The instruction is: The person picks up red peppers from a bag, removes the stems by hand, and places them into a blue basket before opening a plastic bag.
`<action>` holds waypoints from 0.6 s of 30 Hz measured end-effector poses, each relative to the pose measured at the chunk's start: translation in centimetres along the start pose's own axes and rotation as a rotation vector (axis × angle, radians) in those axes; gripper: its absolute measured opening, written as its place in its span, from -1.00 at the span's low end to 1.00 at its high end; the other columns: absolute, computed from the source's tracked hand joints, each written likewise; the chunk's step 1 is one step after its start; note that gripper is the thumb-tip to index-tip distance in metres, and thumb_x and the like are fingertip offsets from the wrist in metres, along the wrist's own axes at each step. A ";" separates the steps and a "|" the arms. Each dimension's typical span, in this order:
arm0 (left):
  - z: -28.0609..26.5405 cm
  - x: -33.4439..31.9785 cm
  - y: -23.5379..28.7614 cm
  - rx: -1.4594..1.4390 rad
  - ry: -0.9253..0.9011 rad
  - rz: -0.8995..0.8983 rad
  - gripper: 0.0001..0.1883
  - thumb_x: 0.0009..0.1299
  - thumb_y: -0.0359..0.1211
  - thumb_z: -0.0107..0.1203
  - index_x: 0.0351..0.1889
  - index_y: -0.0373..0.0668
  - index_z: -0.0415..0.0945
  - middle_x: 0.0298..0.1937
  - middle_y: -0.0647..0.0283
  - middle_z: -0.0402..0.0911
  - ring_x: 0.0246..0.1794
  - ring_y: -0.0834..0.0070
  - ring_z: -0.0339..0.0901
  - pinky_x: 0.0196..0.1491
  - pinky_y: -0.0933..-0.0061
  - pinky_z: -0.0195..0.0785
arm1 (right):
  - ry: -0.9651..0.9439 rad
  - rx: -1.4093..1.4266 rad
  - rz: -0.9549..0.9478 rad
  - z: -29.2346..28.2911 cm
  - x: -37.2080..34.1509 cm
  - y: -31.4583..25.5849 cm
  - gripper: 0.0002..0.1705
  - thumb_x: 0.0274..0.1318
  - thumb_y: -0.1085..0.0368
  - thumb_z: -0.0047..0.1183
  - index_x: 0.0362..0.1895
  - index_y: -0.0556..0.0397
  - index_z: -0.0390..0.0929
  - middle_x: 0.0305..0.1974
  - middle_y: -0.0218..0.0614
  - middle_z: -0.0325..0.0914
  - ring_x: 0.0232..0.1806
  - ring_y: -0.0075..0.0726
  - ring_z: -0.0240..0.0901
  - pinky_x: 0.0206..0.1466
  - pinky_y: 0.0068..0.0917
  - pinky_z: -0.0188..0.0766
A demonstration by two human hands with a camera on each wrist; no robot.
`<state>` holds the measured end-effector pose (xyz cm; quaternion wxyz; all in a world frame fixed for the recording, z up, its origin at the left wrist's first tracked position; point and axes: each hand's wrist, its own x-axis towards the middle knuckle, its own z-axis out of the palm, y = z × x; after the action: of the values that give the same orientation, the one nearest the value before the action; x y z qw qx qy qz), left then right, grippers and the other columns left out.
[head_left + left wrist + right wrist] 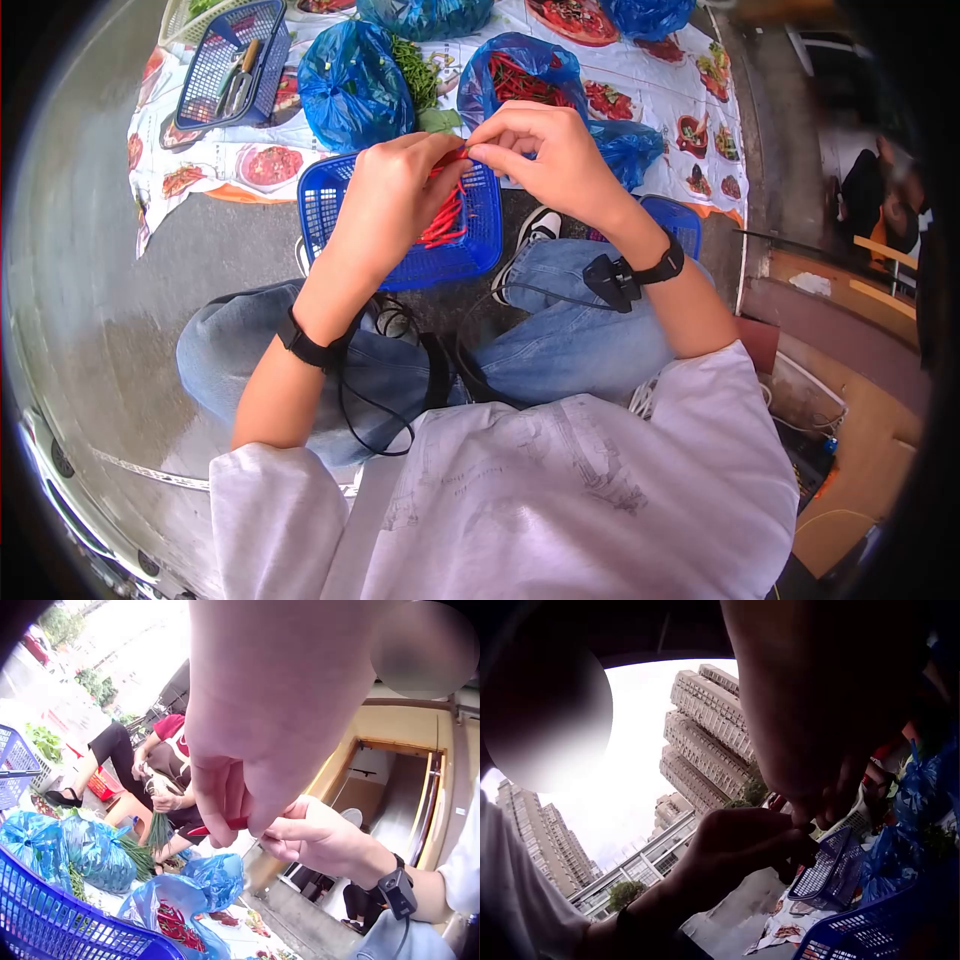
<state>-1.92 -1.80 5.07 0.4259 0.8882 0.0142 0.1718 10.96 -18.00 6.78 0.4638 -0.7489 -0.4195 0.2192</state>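
Note:
Both hands meet above a blue basket [483,262] that holds several red chillies [440,225]. In the left wrist view the left hand [259,750] grips a red chilli [217,826] in its curled fingers. The right hand [545,150] pinches with thumb and forefinger at the chilli's end, close beside the left hand [395,195] in the head view. The right wrist view is dark, and what lies between the fingertips cannot be made out there.
Beyond the basket, a printed sheet [225,165] bears blue bags [355,85], one open with red chillies [520,80], and green stems. A smaller basket [200,90] holds tools. Another person with green stalks [160,829] sits across in the left wrist view.

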 end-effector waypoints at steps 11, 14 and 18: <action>-0.1 0.3 -0.1 -0.025 0.148 0.244 -0.83 0.23 -0.51 0.31 -0.22 -0.31 0.70 -0.25 0.08 0.72 -0.29 0.19 0.69 -0.21 0.30 0.57 | -0.135 0.287 0.274 -1.5 -0.1 -1.7 -0.84 0.22 0.39 0.22 -0.26 0.28 0.69 -0.46 -0.31 0.65 -0.52 -0.62 0.50 -0.48 -0.64 0.43; 0.0 0.1 0.1 -0.082 0.168 0.200 -0.83 0.21 -0.53 0.33 -0.22 -0.31 0.71 -0.24 0.08 0.73 -0.27 0.23 0.70 -0.18 0.33 0.58 | -0.128 0.357 0.270 -1.6 -0.2 -2.2 -0.84 0.24 0.38 0.21 -0.25 0.29 0.69 -0.45 -0.30 0.64 -0.51 -0.60 0.52 -0.48 -0.65 0.44; -0.1 0.2 0.5 -0.153 0.179 0.147 -0.83 0.20 -0.55 0.33 -0.23 -0.31 0.72 -0.24 0.09 0.74 -0.25 0.25 0.71 -0.15 0.35 0.58 | -0.121 0.468 0.281 -1.8 -0.3 -2.3 -0.84 0.25 0.38 0.21 -0.24 0.29 0.69 -0.44 -0.29 0.64 -0.50 -0.59 0.52 -0.47 -0.65 0.45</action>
<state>-1.83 -2.03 5.57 0.4757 0.8329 -0.0262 0.2817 11.09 -18.64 9.63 0.5634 -0.6578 -0.2762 0.4166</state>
